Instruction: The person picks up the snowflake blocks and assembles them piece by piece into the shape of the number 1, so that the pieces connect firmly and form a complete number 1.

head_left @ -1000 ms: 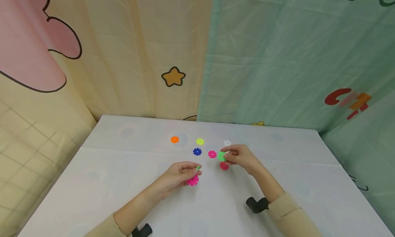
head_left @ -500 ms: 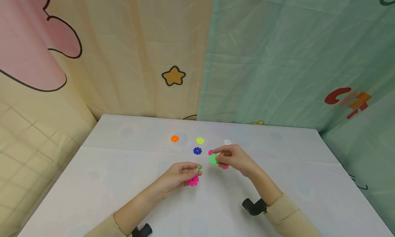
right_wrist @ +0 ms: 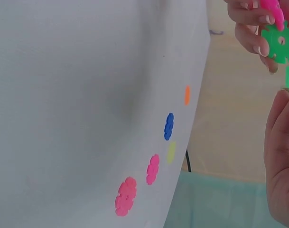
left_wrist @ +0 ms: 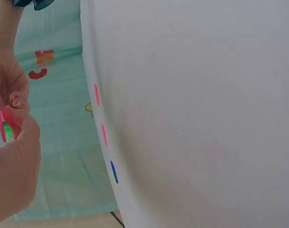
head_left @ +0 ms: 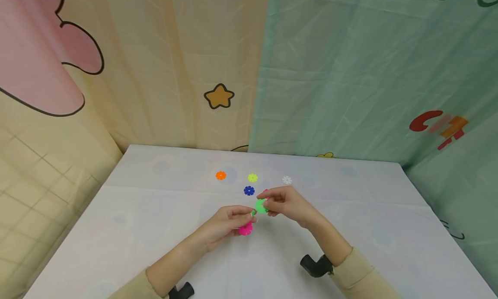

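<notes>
My left hand (head_left: 225,224) pinches a pink notched plastic disc (head_left: 245,229) with a green notched disc (right_wrist: 280,43) set crosswise against it; in the head view only a sliver of that green one shows at the fingertips. Between the thumb and fingers of my right hand (head_left: 288,206) is another green disc (head_left: 260,206). It is held close beside the left hand's pieces, and in the right wrist view it appears edge-on just below the left green disc, a small gap between them. Both hands are above the white table.
On the white table (head_left: 155,230) lie flat notched discs: orange (head_left: 221,175), yellow (head_left: 252,178), blue (head_left: 249,190) and white (head_left: 287,180). A pink disc (right_wrist: 153,169) and a reddish-pink disc (right_wrist: 125,196) lie mostly behind my right hand in the head view. Printed curtains hang beyond the table.
My right hand has carried its green disc leftward and toward me, up to the left hand. It now covers most of the pink and reddish discs. My left hand has barely moved.
</notes>
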A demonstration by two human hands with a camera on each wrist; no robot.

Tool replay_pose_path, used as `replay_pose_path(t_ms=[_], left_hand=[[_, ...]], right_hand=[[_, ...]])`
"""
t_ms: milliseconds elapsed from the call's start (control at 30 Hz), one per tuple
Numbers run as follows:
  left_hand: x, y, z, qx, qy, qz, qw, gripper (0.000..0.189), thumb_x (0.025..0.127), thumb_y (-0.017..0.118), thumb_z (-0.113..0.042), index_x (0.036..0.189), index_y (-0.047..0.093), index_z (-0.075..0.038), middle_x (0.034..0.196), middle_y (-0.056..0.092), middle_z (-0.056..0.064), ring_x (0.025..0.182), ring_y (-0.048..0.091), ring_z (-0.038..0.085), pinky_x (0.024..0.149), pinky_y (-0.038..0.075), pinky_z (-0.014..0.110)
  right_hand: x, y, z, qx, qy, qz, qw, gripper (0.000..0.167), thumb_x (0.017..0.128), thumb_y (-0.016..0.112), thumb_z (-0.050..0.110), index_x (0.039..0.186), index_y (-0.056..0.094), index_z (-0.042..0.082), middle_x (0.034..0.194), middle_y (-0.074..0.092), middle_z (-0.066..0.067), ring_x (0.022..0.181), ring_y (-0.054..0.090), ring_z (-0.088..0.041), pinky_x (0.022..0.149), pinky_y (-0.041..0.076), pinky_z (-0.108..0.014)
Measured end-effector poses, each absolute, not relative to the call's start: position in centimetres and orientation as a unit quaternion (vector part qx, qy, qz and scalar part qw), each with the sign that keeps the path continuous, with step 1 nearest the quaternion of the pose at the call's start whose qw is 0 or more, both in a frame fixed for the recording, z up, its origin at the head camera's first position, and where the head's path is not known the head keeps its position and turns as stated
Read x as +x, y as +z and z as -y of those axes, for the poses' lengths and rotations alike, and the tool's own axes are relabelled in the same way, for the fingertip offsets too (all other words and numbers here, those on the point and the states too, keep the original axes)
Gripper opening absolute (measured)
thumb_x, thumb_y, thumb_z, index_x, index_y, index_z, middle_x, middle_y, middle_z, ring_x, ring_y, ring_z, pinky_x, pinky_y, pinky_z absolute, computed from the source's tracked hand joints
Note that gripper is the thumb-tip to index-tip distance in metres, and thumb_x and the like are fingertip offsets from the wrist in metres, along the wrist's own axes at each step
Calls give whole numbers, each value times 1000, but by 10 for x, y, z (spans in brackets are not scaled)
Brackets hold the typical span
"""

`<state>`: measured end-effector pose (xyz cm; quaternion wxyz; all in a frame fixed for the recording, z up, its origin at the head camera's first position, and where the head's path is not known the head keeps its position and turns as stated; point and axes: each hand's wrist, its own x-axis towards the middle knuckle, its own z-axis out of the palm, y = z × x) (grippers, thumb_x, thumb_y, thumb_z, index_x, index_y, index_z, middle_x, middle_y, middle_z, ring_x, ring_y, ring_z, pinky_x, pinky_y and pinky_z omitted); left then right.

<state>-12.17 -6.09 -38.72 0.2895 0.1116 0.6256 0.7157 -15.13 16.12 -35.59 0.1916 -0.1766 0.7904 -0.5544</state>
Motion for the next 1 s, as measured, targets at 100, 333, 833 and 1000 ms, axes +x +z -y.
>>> replay_pose_path(t_ms=[100,333,833,1000], left_hand=[[-121,-387,60,111,717,-624,290,47,92,59,-20,125,48,12,117,60,22,101,60,24,81,51,27],[-120,-387,60,106,718,-623,292,47,93,58,-19,127,47,12,119,58,24,105,60,27,82,50,27],[-119,-388,57,113,716,-635,269,42,93,59,-19,119,53,13,108,65,17,98,61,22,81,51,26],[-118,-390,53,130,708,-653,237,42,93,58,-20,116,54,15,104,66,19,95,62,20,80,50,25]], right_hand=[[-150,-356,-159,-177,-555,-789,195,27,91,56,6,115,60,-7,91,67,-9,78,62,-33,77,53,-44],[-149,-354,-156,-176,-552,-790,199,28,91,55,6,116,59,-9,91,67,-8,80,62,-37,75,53,-40],[-144,-353,-151,-186,-548,-794,187,25,91,55,4,113,62,-6,84,66,-11,73,60,-33,72,54,-38],[-145,-353,-147,-194,-553,-788,189,21,93,53,4,110,63,-3,72,61,-8,63,55,-19,64,51,-28]])
